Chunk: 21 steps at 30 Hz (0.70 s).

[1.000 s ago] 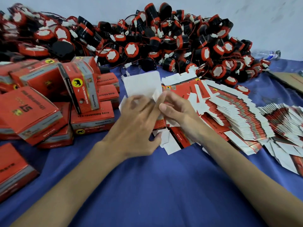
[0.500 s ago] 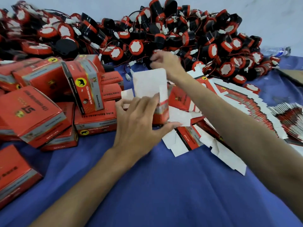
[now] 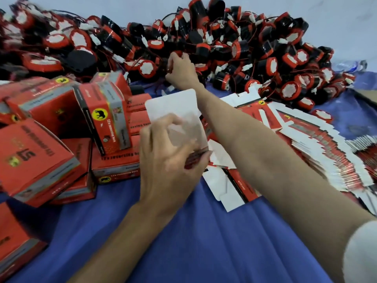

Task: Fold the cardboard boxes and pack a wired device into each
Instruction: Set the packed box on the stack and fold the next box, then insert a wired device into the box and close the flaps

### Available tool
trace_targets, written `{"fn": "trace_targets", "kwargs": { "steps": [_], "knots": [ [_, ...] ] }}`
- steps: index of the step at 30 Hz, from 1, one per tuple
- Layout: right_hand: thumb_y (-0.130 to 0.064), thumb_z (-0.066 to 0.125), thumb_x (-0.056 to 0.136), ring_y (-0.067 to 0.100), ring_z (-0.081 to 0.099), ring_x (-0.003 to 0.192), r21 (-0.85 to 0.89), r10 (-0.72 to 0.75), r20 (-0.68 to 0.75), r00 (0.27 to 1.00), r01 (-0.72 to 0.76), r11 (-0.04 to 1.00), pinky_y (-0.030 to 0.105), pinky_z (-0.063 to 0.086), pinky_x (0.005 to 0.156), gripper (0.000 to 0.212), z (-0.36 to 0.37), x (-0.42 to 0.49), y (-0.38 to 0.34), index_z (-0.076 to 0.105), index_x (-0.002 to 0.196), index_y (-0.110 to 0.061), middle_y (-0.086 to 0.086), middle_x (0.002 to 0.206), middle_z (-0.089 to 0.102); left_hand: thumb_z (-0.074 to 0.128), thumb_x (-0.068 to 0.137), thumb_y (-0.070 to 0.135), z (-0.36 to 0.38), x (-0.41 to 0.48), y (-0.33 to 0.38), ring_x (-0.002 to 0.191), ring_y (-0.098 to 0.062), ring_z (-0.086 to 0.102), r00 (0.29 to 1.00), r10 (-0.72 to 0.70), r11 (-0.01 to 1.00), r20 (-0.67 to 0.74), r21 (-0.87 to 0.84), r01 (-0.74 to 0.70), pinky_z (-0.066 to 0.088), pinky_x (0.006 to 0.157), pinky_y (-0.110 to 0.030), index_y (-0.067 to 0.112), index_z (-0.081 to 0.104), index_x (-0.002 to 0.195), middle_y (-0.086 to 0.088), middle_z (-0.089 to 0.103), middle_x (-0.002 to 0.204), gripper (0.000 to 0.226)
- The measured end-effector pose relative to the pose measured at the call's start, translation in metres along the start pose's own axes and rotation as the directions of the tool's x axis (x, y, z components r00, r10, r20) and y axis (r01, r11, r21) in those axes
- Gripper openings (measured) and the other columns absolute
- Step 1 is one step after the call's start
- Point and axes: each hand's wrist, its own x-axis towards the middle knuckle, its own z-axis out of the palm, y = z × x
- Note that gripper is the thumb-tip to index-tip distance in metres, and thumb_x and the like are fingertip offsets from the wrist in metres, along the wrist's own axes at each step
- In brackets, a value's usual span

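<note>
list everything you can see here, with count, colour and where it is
wired devices: a large pile, black and red with white faces, far side of the table
folded boxes: many, red with grey bands, stacked at left
flat box blanks: many, red and white, fanned out at right
open box: one, red with white flap raised, centre
cloth: one, blue, covering the table
bottle: one, clear, far right, blurred
left hand: one, grips the open box
right hand: one, fingers curled among the wired devices, grasp hidden
</note>
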Motion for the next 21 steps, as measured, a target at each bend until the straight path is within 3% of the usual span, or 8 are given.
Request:
{"fn": "trace_targets", "kwargs": {
  "steps": [3, 6, 8, 12, 14, 16, 19, 21],
  "knots": [
    [-0.016, 0.067, 0.079, 0.033, 0.046, 0.099, 0.176, -0.001, -0.103, 0.995, 0.019, 0.984, 0.031, 0.044, 0.09, 0.042, -0.028, -0.032, 0.014, 0.035, 0.106, -0.01, 0.016, 0.122, 0.031, 0.085, 0.07, 0.031, 0.0, 0.0, 0.001, 0.125, -0.035, 0.028, 0.997, -0.083, 0.996, 0.012, -0.03, 0.083, 0.022, 0.108, -0.021, 0.012, 0.069, 0.088, -0.018, 0.032, 0.14, 0.031],
    [-0.013, 0.073, 0.072, 0.022, 0.041, 0.094, 0.242, -0.024, -0.198, 0.98, 0.073, 0.968, 0.006, 0.036, 0.071, 0.054, -0.07, -0.071, 0.03, 0.028, 0.103, -0.013, 0.01, 0.112, 0.032, 0.09, 0.063, 0.032, 0.0, 0.0, 0.003, 0.137, -0.033, 0.019, 0.985, -0.169, 0.979, 0.047, -0.108, 0.173, 0.013, 0.115, -0.02, 0.003, 0.058, 0.113, -0.03, 0.022, 0.146, 0.066],
    [-0.012, 0.073, 0.07, 0.022, 0.049, 0.096, 0.248, -0.07, -0.296, 0.953, 0.148, 0.957, 0.005, 0.038, 0.073, 0.053, -0.098, -0.101, 0.035, 0.034, 0.106, -0.012, 0.006, 0.107, 0.042, 0.089, 0.064, 0.032, 0.0, 0.0, 0.004, 0.139, -0.034, 0.023, 0.974, -0.194, 0.969, 0.118, -0.131, 0.209, 0.017, 0.114, -0.025, 0.001, 0.05, 0.123, -0.029, 0.022, 0.149, 0.078],
    [-0.015, 0.07, 0.073, 0.018, 0.047, 0.109, 0.22, -0.15, -0.444, 0.884, 0.27, 0.937, 0.011, 0.039, 0.098, 0.056, -0.138, -0.151, 0.039, 0.05, 0.125, -0.012, 0.005, 0.115, 0.042, 0.082, 0.071, 0.041, 0.0, -0.001, 0.009, 0.133, -0.038, 0.039, 0.96, -0.164, 0.983, 0.226, -0.046, 0.179, 0.037, 0.105, -0.047, 0.005, 0.05, 0.126, -0.022, 0.036, 0.146, 0.073],
    [-0.008, 0.069, 0.077, 0.021, 0.05, 0.111, 0.346, -0.196, -0.423, 0.885, 0.358, 0.868, 0.032, 0.045, 0.102, 0.059, -0.154, -0.166, 0.039, 0.049, 0.132, -0.013, 0.001, 0.114, 0.041, 0.081, 0.071, 0.043, 0.001, -0.002, 0.01, 0.128, -0.037, 0.043, 0.96, -0.14, 0.988, 0.241, -0.033, 0.153, 0.041, 0.101, -0.047, 0.007, 0.052, 0.122, -0.02, 0.04, 0.14, 0.069],
    [0.006, 0.066, 0.08, 0.02, 0.05, 0.118, 0.407, -0.327, -0.337, 0.883, 0.45, 0.795, 0.034, 0.047, 0.1, 0.062, -0.169, -0.178, 0.035, 0.041, 0.135, -0.01, 0.01, 0.123, 0.042, 0.081, 0.07, 0.042, 0.001, -0.003, 0.011, 0.124, -0.03, 0.044, 0.958, -0.145, 0.981, 0.247, -0.093, 0.173, 0.041, 0.092, -0.034, 0.01, 0.049, 0.122, -0.016, 0.038, 0.137, 0.069],
    [0.013, 0.063, 0.08, 0.035, 0.043, 0.128, 0.136, -0.593, -0.214, 0.776, 0.625, 0.769, 0.039, 0.046, 0.103, 0.06, -0.188, -0.19, 0.021, 0.043, 0.133, -0.006, 0.026, 0.131, 0.039, 0.079, 0.073, 0.039, 0.003, -0.005, 0.012, 0.123, -0.016, 0.036, 0.944, -0.126, 0.95, 0.305, -0.236, 0.204, 0.037, 0.09, -0.024, 0.012, 0.039, 0.131, -0.007, 0.03, 0.138, 0.076],
    [0.009, 0.06, 0.081, 0.036, 0.046, 0.126, -0.078, -0.748, -0.087, 0.658, 0.744, 0.664, 0.04, 0.04, 0.107, 0.051, -0.194, -0.202, 0.008, 0.054, 0.128, -0.009, 0.025, 0.131, 0.045, 0.085, 0.068, 0.036, 0.004, -0.003, 0.01, 0.12, -0.009, 0.035, 0.941, -0.123, 0.922, 0.317, -0.315, 0.226, 0.032, 0.093, -0.012, 0.011, 0.038, 0.133, -0.001, 0.03, 0.133, 0.084]
  ]
}}
